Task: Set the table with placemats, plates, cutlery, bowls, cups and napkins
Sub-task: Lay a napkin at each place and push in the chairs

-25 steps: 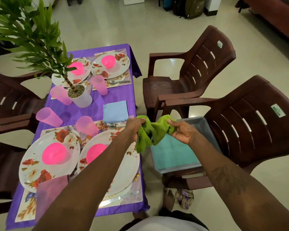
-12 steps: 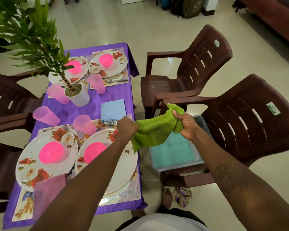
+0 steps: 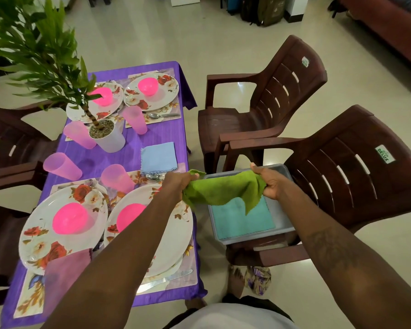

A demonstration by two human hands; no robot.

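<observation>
A green napkin [image 3: 220, 189] hangs stretched between my two hands above a grey tray [image 3: 281, 230] that sits on the near brown chair. My left hand [image 3: 179, 184] grips its left end and my right hand [image 3: 269, 181] grips its right end. A teal napkin [image 3: 240, 220] lies flat in the tray. On the purple table [image 3: 133, 143] lie a blue napkin [image 3: 158, 157] and a mauve napkin [image 3: 67, 267]. Floral plates [image 3: 62, 224] carry pink bowls [image 3: 70, 218], and pink cups [image 3: 118, 178] stand upside down near them.
A potted plant [image 3: 105, 136] stands mid-table. A knife [image 3: 166, 280] lies on the near placemat and a spoon [image 3: 163, 115] lies by the far plate. Brown plastic chairs [image 3: 268, 98] surround the table. A bare foot [image 3: 235, 279] and a floral slipper [image 3: 258, 279] are on the floor.
My hands have drawn apart, and the bunched green napkin has been spread out between them over the tray.
</observation>
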